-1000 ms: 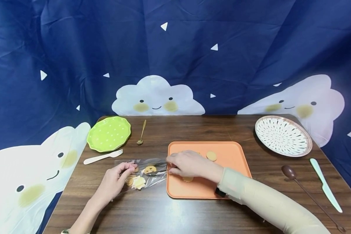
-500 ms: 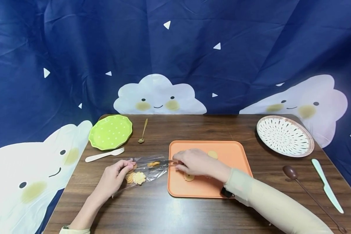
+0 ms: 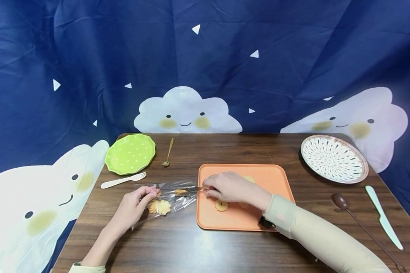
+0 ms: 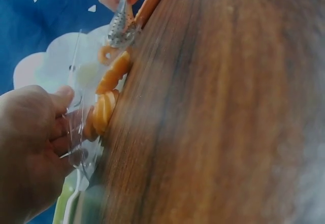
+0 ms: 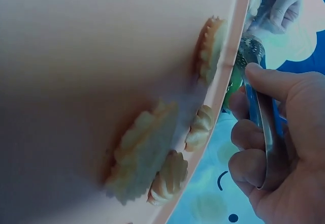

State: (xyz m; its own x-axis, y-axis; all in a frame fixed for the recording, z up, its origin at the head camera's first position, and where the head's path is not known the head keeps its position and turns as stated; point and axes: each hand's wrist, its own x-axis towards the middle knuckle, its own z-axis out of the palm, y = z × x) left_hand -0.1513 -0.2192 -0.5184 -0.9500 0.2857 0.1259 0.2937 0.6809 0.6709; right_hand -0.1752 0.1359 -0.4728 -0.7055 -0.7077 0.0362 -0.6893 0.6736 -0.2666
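It's a busy dark wood table (image 3: 177, 246) right now: green dotted plate (image 3: 130, 154), gold spoon (image 3: 166, 163), white fork (image 3: 117, 182), orange tray (image 3: 232, 220), patterned white plate (image 3: 334, 159), brown spoon (image 3: 340, 201), pale green knife (image 3: 384, 220)

Tabletop setting of unclear room type: wood-grain worktop (image 3: 164, 246) with plates (image 3: 130, 153) and cutlery (image 3: 387, 226) before navy cloud-print cloth (image 3: 222, 57).

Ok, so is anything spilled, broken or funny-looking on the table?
Nope, nothing stands out as spilled, broken or odd. The cookies I can see are in the clear bag or on the orange tray.
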